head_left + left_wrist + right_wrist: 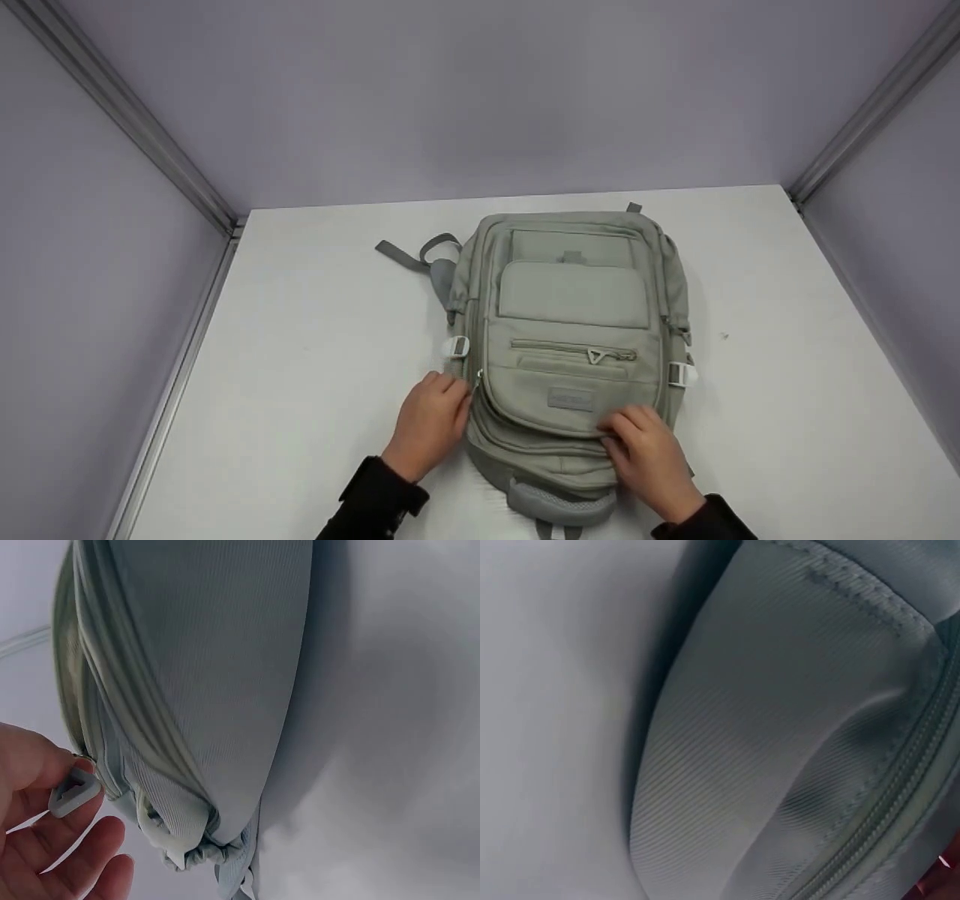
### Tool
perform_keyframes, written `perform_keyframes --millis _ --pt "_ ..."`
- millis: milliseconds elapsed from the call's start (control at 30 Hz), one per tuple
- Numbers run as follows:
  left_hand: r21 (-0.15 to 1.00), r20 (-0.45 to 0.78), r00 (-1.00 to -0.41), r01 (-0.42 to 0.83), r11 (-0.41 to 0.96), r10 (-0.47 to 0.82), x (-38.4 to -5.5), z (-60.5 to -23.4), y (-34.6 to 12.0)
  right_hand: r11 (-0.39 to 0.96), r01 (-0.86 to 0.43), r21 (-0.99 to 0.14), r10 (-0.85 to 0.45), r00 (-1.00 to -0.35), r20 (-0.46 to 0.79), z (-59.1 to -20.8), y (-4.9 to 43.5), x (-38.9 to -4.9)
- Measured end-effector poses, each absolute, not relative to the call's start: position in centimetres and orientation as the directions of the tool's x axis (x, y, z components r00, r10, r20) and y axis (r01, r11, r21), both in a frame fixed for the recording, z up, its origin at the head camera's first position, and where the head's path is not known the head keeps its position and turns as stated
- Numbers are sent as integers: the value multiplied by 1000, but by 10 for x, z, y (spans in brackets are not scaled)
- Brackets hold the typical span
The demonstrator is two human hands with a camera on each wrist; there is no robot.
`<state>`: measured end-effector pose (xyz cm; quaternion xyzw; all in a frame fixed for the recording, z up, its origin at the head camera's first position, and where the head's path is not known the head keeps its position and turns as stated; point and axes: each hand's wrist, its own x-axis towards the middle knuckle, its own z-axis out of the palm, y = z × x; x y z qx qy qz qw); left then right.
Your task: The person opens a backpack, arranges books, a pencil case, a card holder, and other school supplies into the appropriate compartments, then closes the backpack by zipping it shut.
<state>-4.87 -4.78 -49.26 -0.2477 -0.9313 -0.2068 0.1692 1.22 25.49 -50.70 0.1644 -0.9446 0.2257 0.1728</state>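
A grey-green backpack lies front side up, its padded grab handle toward the person. My left hand is at its left side, thumb and finger pinching a triangular zipper pull, seen close in the left wrist view. Along the near end, the front compartment's zipped edge gapes from the layer beneath. My right hand grips that edge near the lower right corner, fingers above and thumb below. Only a bit of the right hand shows in the right wrist view, beside a zipper track.
The white table carries the backpack, with pale panels behind and at both sides. A loose strap sticks out at upper left. White buckles sit on both sides of the bag, and another zipper pull lies on its front.
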Motion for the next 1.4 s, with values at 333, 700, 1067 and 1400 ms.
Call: perform_keyframes --millis 333,700,1067,1400 --pt "303 444 -781 592 747 439 -2 -491 -34 826 -434 -360 -249 -854 458 -510 255 12" --pt "143 522 -643 713 686 560 18 -490 15 800 -477 -364 -231 -804 548 -513 249 12" --pt "97 469 -582 781 617 664 26 -488 64 788 -476 -390 -203 -800 565 -514 249 14" --pt "248 453 -627 771 586 634 16 -491 39 801 -449 -395 -193 -819 541 -505 244 25"
